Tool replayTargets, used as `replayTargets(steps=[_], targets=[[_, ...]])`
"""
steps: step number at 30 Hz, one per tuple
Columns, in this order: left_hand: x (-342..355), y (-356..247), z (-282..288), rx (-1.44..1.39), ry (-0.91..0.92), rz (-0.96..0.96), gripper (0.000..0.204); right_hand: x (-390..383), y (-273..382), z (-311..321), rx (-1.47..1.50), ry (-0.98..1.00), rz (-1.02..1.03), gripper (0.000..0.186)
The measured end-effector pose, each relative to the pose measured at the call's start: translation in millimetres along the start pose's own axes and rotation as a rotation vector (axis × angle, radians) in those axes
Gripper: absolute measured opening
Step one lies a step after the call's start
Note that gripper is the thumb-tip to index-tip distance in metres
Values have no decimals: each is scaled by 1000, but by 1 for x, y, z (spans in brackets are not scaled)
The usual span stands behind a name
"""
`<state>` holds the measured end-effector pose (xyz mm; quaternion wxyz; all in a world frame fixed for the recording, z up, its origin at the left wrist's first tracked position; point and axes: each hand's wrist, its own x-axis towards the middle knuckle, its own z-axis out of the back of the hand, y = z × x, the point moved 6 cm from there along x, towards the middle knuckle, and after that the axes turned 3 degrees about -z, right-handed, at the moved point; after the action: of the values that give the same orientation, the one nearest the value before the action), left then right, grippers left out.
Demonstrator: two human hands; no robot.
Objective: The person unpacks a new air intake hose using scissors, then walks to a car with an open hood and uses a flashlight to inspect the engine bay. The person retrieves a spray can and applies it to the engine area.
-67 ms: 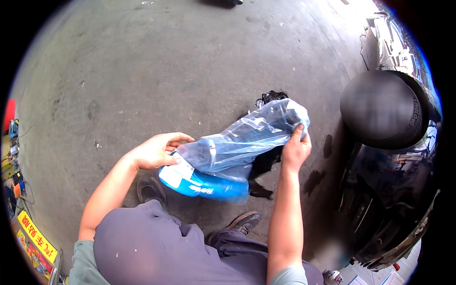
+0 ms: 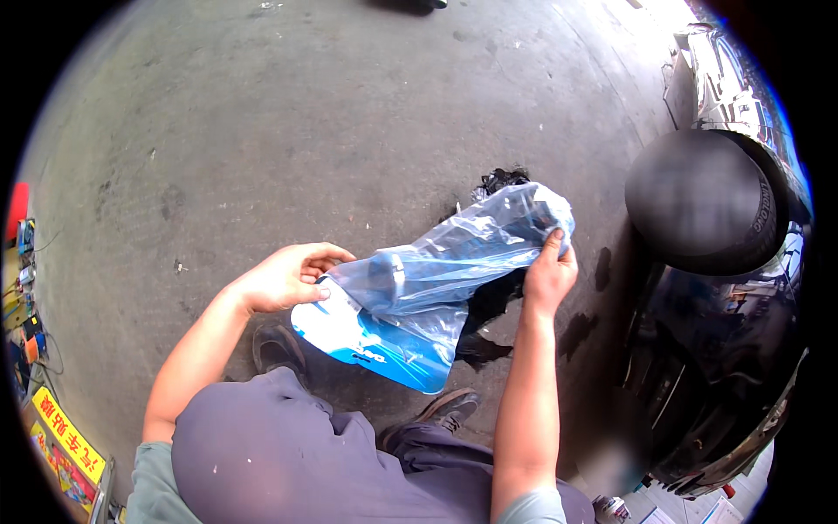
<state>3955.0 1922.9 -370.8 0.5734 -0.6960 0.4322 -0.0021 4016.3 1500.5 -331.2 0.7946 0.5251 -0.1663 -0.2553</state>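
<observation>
Between my hands a clear plastic bag (image 2: 436, 275) stretches at a slant, its right end higher. Something rolled or tubular shows dimly through it, with a whitish bundle at the right end; its kind cannot be made out. A blue and white printed card (image 2: 384, 349) hangs below the bag's left part. My left hand (image 2: 292, 278) pinches the bag's left end and the card's top edge, thumb on the near side. My right hand (image 2: 552, 279) is closed on the bag's right end, thumb on top.
Below the bag lies crumpled black plastic (image 2: 502, 181) on the grey concrete floor (image 2: 288, 122). A dark car body (image 2: 711, 349) with a wheel (image 2: 698, 201) stands at the right. At the far left are a yellow and red sign (image 2: 70, 437) and several tools. My shoes (image 2: 449, 409) are below.
The blue card has swung open and down, showing more of its flat printed face. My right hand and the bag's right end have shifted slightly right; my left hand stays almost still.
</observation>
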Motion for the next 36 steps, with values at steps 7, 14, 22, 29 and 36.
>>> replayTargets(steps=[7,14,22,29,36], targets=[[-2,-3,33,91,-189,-124,34,18,-4,15,-280,99,-108,39],[-4,25,75,-468,-340,-354,31,-4,-9,-20,190,382,-455,54],[-21,8,176,-330,-634,-445,31,-40,16,-54,41,594,-457,36],[-54,-75,167,1485,-1222,-257,42,-45,-29,-43,-384,799,-362,31],[37,-50,2,1312,-389,-389,91,-78,-52,-92,-127,789,-476,58]])
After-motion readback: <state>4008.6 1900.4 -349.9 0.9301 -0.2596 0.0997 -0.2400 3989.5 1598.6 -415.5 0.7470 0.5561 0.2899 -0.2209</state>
